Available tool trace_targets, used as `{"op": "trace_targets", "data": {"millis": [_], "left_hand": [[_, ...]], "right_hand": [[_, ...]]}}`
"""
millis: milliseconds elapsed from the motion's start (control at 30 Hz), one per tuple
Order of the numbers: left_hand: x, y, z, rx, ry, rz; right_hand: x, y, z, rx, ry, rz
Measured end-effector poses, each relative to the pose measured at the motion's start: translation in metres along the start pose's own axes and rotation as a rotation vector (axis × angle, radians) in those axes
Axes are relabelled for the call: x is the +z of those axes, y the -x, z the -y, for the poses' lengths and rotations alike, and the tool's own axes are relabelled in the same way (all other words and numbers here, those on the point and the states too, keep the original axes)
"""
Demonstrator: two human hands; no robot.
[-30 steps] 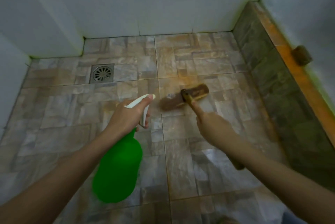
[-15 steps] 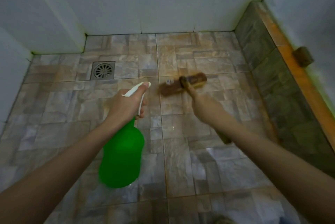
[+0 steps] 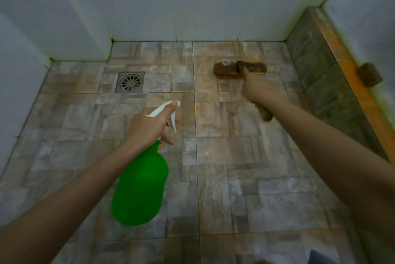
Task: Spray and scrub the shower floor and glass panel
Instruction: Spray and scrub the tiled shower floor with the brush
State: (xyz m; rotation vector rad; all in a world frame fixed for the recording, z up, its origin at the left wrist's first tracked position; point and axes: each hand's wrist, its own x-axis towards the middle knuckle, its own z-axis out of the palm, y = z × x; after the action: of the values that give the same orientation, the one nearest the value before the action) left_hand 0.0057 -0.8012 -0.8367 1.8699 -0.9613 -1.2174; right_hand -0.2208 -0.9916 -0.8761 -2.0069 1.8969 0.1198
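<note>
The left hand (image 3: pixel 149 127) grips the green spray bottle (image 3: pixel 141 186) by its white trigger head. The right hand (image 3: pixel 255 88) clasps the scrub brush (image 3: pixel 239 69), its bristles on the far shower floor (image 3: pixel 85 135) tiles.

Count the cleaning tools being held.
2. The green spray bottle is in the left hand, mid-floor; the brown scrub brush is in the right hand, on the tiles near the back wall. None seems hidden.

A home shower stall: stone-look tiled floor (image 3: pixel 224 178) with a round-grated drain (image 3: pixel 130 82), white walls (image 3: pixel 192 3) around it.
</note>
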Motion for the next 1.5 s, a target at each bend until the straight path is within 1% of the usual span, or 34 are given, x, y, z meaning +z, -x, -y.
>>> {"op": "trace_targets", "data": {"millis": [33,133,200,233,300,333,367,400,467,500,533,567,600,633,700,733,767,833,900,933,967,1000,1100,1133,1200,1233,1300,1333,1367,1400,1433,1500], "left_hand": [[-0.001,-0.001,-0.001,-0.001,-0.002,-0.009],[-0.003,-0.006,-0.003,-0.013,-0.011,-0.049],[-0.002,-0.007,-0.004,-0.02,-0.013,-0.064],[-0.001,-0.005,-0.004,-0.016,-0.005,-0.06],[0.001,-0.001,-0.002,-0.004,-0.012,-0.05],[0.001,0.001,-0.001,-0.004,-0.012,-0.048],[0.001,0.002,-0.001,-0.008,-0.004,-0.044],[0.001,0.003,0.0,-0.011,0.005,-0.034],[-0.001,0.002,0.001,-0.015,0.012,-0.013],[-0.001,0.002,0.001,-0.013,0.013,-0.007],[-0.002,0.002,0.002,-0.01,0.013,-0.007],[-0.002,0.002,0.003,-0.011,0.011,-0.011],[-0.002,0.003,0.003,-0.014,0.005,-0.014],[-0.002,0.004,0.004,-0.018,0.0,-0.016],[0.0,0.008,0.004,-0.014,-0.002,-0.01],[0.001,0.011,0.005,-0.016,-0.004,-0.005],[0.002,0.013,0.004,-0.014,-0.005,-0.002],[0.004,0.015,0.006,0.0,-0.014,0.003],[0.005,0.015,0.004,0.004,-0.013,0.004],[0.005,0.016,0.001,-0.003,-0.008,0.01],[0.006,0.018,-0.001,-0.016,-0.002,0.021],[0.008,0.02,-0.003,-0.024,0.003,0.035],[0.013,0.025,-0.001,-0.015,-0.017,0.046],[0.015,0.027,0.0,0.0,-0.027,0.046],[0.017,0.029,0.001,0.031,-0.043,0.049],[0.016,0.029,0.001,0.038,-0.044,0.046],[0.015,0.029,0.0,0.031,-0.038,0.053],[0.015,0.029,0.0,0.024,-0.045,0.061],[0.016,0.03,0.0,0.02,-0.056,0.071],[0.018,0.03,0.0,0.019,-0.068,0.082],[0.02,0.031,0.0,0.019,-0.076,0.088],[0.024,0.033,-0.001,0.028,-0.09,0.102]], "right_hand": [[0.005,0.007,0.006,-0.045,0.012,0.034],[0.034,0.055,0.027,-0.278,0.026,0.145],[0.041,0.047,0.023,-0.342,0.032,0.093],[0.038,0.031,0.018,-0.298,0.026,0.052],[0.014,-0.004,0.007,-0.107,-0.026,-0.026],[0.003,-0.016,0.001,-0.035,-0.045,-0.024],[-0.003,-0.017,0.0,-0.004,-0.039,-0.009],[-0.004,-0.01,0.002,-0.017,-0.019,0.003],[0.005,0.024,0.004,-0.152,0.009,0.025],[0.014,0.047,0.002,-0.219,0.009,0.071],[0.023,0.065,-0.003,-0.258,0.027,0.109],[0.028,0.072,-0.009,-0.287,0.058,0.11],[0.029,0.065,-0.016,-0.282,0.089,0.079],[0.025,0.051,-0.022,-0.233,0.1,0.045],[0.008,0.016,-0.034,-0.084,0.034,-0.028],[-0.001,0.011,-0.036,-0.027,0.02,-0.044],[-0.003,0.016,-0.037,-0.012,0.021,-0.039],[0.006,0.054,-0.038,-0.095,0.044,0.015],[0.024,0.108,-0.039,-0.209,0.043,0.122],[0.029,0.121,-0.042,-0.252,0.08,0.126],[0.033,0.119,-0.047,-0.28,0.127,0.095],[0.034,0.104,-0.055,-0.249,0.138,0.058],[0.013,0.056,-0.083,-0.07,0.061,-0.024],[0.011,0.057,-0.09,-0.047,0.082,-0.05],[0.02,0.086,-0.1,-0.091,0.086,-0.067],[0.025,0.112,-0.096,-0.124,0.08,-0.03],[0.039,0.165,-0.084,-0.159,0.142,0.148],[0.041,0.183,-0.08,-0.18,0.198,0.19],[0.044,0.186,-0.083,-0.206,0.257,0.188],[0.044,0.178,-0.089,-0.196,0.282,0.154],[0.043,0.165,-0.097,-0.144,0.24,0.11],[0.029,0.131,-0.114,-0.052,0.085,-0.02]]}}
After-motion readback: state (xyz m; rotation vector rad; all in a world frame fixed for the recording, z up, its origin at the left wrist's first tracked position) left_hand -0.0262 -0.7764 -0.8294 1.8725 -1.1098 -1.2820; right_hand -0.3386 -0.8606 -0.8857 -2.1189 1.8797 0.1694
